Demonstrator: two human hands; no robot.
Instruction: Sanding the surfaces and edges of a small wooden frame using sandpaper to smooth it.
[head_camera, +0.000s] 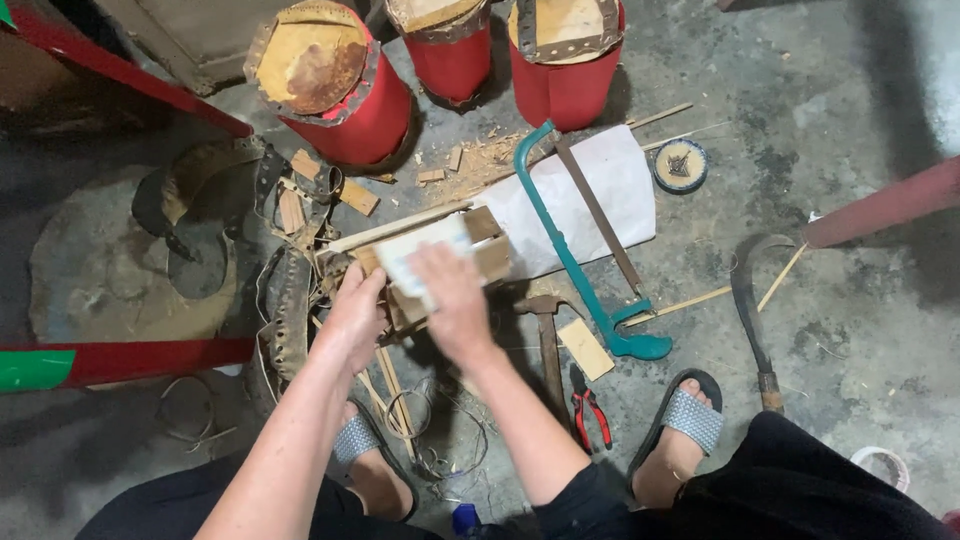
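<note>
The left hand (355, 315) has its fingers clamped on the near edge of a wooden block (480, 262) on the floor. The right hand (450, 300) presses a pale sheet (415, 252) flat on the block, fingers together. A teal hacksaw (580, 270) lies just beyond the right fingers.

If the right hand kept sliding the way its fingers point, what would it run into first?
The right hand points up-left across the pale sheet on the wooden block. Straight on, it would probably first meet the thin wooden strip beyond the block, though depth is unclear.
</note>
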